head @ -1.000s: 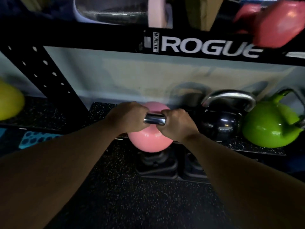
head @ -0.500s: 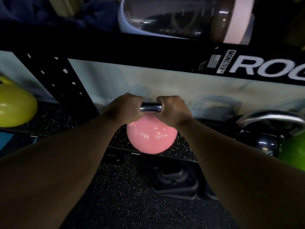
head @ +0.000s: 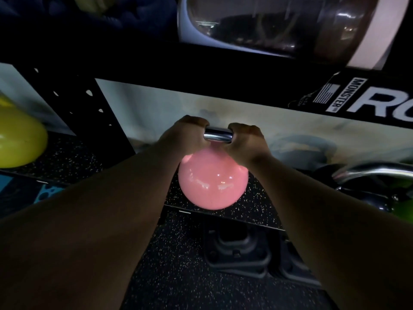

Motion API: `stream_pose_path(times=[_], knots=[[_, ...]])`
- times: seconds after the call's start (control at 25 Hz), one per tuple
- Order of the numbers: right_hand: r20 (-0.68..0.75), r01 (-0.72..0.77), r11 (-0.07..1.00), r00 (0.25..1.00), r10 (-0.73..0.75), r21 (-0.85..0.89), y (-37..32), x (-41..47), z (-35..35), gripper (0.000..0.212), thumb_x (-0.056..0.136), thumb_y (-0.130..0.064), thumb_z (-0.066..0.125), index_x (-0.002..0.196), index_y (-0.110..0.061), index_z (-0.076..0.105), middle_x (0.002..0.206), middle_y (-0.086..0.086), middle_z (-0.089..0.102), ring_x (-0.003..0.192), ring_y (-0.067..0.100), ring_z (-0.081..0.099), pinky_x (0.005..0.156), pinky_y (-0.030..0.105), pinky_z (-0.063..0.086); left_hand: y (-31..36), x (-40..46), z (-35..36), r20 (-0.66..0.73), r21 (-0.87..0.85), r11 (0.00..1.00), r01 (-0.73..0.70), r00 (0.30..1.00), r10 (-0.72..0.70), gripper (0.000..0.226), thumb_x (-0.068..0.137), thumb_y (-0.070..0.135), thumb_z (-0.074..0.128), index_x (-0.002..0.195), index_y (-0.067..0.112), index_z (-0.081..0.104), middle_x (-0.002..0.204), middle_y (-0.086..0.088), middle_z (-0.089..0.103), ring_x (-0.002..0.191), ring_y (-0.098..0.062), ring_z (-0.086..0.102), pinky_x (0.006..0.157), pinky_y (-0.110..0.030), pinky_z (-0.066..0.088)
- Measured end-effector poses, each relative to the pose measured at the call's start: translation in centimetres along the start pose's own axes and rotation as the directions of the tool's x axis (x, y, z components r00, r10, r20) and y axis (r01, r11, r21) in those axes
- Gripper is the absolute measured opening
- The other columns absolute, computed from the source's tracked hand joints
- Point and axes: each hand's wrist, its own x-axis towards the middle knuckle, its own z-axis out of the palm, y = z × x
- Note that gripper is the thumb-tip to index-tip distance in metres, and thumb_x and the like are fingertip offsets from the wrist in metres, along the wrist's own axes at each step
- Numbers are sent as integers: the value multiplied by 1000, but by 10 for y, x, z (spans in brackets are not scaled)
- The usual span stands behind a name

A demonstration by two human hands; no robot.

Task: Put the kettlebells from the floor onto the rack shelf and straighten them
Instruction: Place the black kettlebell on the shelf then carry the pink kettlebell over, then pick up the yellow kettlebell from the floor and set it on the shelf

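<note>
A pink kettlebell [head: 212, 184] with a chrome handle sits over the front part of the low rack shelf [head: 257, 211], which has a speckled rubber mat. My left hand [head: 183, 137] and my right hand [head: 245, 142] both grip the handle, one on each side, with a short bare piece of chrome between them. Whether the bell rests fully on the mat I cannot tell. On the same shelf to the right stand a black kettlebell [head: 371, 195] with a chrome handle and, at the frame edge, a green kettlebell [head: 404, 211].
A yellow kettlebell [head: 20, 144] sits on the shelf section to the left, beyond a black perforated rack upright [head: 73, 104]. A black beam [head: 223, 70] with white lettering crosses overhead, with a large ball above it. Dark blocks [head: 237, 247] lie on the speckled floor under the shelf edge.
Both hands carried the pink kettlebell up and forward, from in front of the shelf edge to over the shelf mat. The view has shifted left and closer to the rack.
</note>
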Motion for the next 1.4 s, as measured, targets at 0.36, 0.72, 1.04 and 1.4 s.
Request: stream_pose_path(times=[0.36,0.72,1.04,1.4], knots=[[73,-8,1000,997,8,-1,3,1,0,36,79,-32,60,112,-20,59,105,12,65,97,32,60,74,31,47,11,-13,-2,-54,53,995,80,996,-77,37,84,19,69,114,9,51,104,-18,63,93,-33,62,71,-36,48],[132,464,884,881,-454,-59,-80,-44,-7,64,69,-29,60,132,-20,50,123,10,53,122,32,42,103,47,37,-19,-128,-12,-66,66,956,287,957,-283,82,81,23,72,149,22,27,138,-12,49,129,-32,46,105,-50,41],[350,605,793,730,-587,66,-196,-117,66,47,76,-27,60,122,-27,52,112,5,58,106,31,54,89,45,46,-106,-324,-57,115,84,837,541,829,-547,46,83,19,68,125,22,52,130,-6,52,120,-28,48,92,-42,41],[586,753,592,351,-730,287,-403,-323,231,38,90,-25,59,126,-28,49,113,-1,55,109,21,52,90,40,47,-209,-697,-47,234,61,544,837,518,-823,45,87,18,62,130,26,50,139,-2,49,131,-26,44,105,-46,38]])
